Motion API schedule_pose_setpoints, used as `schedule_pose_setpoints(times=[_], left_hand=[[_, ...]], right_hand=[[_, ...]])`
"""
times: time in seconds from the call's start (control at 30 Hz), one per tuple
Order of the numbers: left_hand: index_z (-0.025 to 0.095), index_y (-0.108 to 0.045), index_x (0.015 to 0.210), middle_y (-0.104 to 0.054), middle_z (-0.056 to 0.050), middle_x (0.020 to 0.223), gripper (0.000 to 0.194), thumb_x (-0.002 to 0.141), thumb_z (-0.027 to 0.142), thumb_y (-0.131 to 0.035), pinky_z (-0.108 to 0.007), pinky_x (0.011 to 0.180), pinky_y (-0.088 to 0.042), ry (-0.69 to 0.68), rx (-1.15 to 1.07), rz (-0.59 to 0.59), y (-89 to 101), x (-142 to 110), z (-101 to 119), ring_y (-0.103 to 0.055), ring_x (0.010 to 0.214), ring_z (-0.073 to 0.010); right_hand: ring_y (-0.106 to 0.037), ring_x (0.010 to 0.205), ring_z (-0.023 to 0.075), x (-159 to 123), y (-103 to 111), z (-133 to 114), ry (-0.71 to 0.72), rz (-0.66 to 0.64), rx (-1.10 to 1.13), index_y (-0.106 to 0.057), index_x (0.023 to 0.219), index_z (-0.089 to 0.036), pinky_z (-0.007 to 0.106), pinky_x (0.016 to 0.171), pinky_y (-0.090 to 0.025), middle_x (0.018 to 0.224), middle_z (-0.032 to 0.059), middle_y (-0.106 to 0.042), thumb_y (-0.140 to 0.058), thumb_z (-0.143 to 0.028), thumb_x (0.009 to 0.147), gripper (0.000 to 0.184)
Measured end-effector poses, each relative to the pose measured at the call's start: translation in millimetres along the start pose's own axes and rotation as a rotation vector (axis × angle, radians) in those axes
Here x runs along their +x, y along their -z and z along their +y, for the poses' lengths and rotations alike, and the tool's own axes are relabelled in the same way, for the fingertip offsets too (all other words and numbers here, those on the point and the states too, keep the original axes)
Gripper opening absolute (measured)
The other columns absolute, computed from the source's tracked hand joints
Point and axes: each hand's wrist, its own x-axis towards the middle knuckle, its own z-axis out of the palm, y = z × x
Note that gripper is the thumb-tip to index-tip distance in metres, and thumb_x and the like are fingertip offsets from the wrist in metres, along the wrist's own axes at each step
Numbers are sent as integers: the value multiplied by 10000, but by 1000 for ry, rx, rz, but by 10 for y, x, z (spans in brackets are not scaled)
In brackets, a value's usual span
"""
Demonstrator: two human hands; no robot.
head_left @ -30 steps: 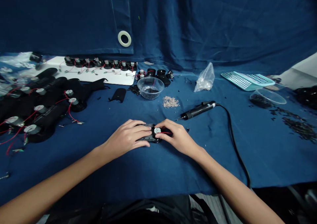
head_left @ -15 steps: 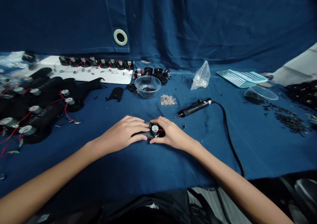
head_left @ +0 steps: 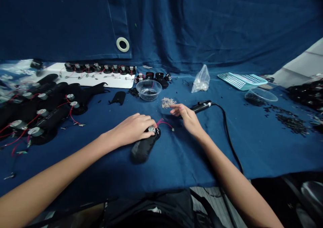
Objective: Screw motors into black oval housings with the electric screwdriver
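in the head camera view, a person is working at a table covered with a dark blue cloth [head_left: 176,164]. the left hand [head_left: 132,129] is clenched over the far end of a long black plastic housing [head_left: 142,150], grasping it and pressing it against the cloth, near the middle of the table. a small silver motor [head_left: 151,129] is sitting at that end, just past the fingertips, and thin red wires [head_left: 164,123] are trailing right, clear of the fingers, which helps keep them from being pinched. the right hand [head_left: 188,115] is released and holding nothing, its fingers reaching out flat toward the far left, with the fingertips [head_left: 171,105] just beside a small pile of silver screws [head_left: 166,103]. an electric screwdriver [head_left: 201,106] is lying just past the right hand, its black cord [head_left: 228,137] curving toward the near right. a clear bowl of small black pieces [head_left: 148,90] is sitting beyond the screws. a row of finished-looking black units with red wires [head_left: 50,112] is lying on the left.
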Motion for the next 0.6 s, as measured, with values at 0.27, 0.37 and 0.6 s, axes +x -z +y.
schedule_pose_setpoints(times=[0.27, 0.37, 0.6], left_hand=[[176, -574, 818, -656, -21, 724, 407, 894, 571, -508, -289, 562, -352, 433, 9, 82, -105, -247, 227, -589, 600, -181], [174, -547, 757, -636, -37, 723, 476, 917, 604, -421, -337, 646, -374, 430, 99, 155, 0, -291, 268, -584, 657, -207], [174, -527, 1195, -597, -93, 1168, 593, 805, 614, -603, -413, 956, -312, 115, 94, 87, 82, -250, 163, -511, 1111, -279]], right_hand=[[-614, 810, 162, -24, -23, -49, -62, 78, -36, -643, 1000, -165, 291, 802, -468, 842, 44, -661, -409, -526, 930, 437], [-621, 806, 173, -32, -7, -36, -82, 103, -115, -639, 996, -171, 298, 787, -465, 851, 48, -677, -417, -530, 921, 429], [-641, 897, 306, 7, 243, 33, -349, 303, -729, -573, 1144, -119, 419, 806, -469, 961, 183, -671, -419, -541, 899, 511]])
